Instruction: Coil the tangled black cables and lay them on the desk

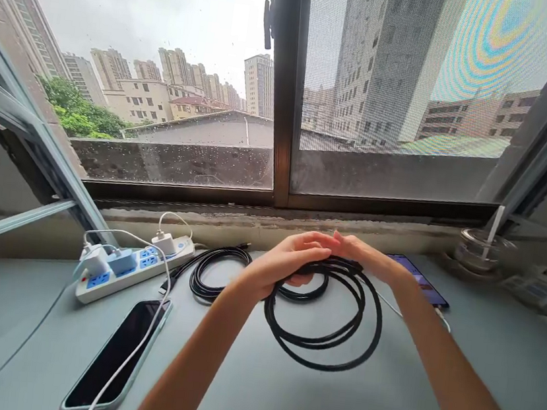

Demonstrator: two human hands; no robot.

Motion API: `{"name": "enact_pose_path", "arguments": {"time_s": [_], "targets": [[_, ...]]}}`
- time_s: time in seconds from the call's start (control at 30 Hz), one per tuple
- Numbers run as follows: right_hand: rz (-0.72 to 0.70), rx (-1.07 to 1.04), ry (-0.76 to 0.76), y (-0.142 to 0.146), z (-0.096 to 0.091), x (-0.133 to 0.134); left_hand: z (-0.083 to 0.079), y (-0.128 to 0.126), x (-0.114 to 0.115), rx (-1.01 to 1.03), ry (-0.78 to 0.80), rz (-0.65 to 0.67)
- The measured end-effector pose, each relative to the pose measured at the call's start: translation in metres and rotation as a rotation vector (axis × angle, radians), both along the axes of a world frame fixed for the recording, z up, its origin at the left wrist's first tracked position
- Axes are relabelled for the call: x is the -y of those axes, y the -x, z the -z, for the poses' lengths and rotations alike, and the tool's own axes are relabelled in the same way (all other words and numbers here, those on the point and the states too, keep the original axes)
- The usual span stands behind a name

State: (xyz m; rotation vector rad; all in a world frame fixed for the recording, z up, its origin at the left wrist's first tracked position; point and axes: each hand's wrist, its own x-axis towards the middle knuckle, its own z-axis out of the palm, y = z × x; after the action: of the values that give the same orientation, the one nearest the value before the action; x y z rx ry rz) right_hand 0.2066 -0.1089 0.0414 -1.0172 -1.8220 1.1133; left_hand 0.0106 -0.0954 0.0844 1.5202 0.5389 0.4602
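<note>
A black cable, wound in several loose loops, hangs from my hands above the table. My left hand is closed around the top of the loops, its thumb over them and some fingers below. My right hand meets it at the fingertips, bent over the same bundle from the right. The right fingers are partly hidden, though the cable runs directly beneath them. Behind the held loops, part of another black coil shows on the table. A further coiled black cable lies left of my left wrist.
At the left are a white power strip with plugged-in chargers and a phone crossed by a white cord. Another phone lies beyond my right forearm. A glass jar with a straw stands at the back right, near the window.
</note>
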Motion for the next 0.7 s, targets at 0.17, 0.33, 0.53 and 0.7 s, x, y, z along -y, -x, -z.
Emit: {"name": "enact_pose_path", "arguments": {"time_s": [0.17,0.33,0.53,0.7], "targets": [[-0.184,0.085,0.011,0.002,-0.016,0.017,-0.006,0.003,-0.001,-0.015,0.013,-0.056],[0.012,0.141,-0.122,0.006,-0.023,0.024,-0.007,0.005,-0.003,0.072,0.043,-0.196],[0.341,0.165,-0.463,0.014,-0.023,0.027,-0.004,0.004,-0.002,0.084,0.075,-0.156],[0.489,0.19,-0.712,0.019,-0.019,0.023,-0.001,0.002,-0.005,0.008,0.197,0.054]]}}
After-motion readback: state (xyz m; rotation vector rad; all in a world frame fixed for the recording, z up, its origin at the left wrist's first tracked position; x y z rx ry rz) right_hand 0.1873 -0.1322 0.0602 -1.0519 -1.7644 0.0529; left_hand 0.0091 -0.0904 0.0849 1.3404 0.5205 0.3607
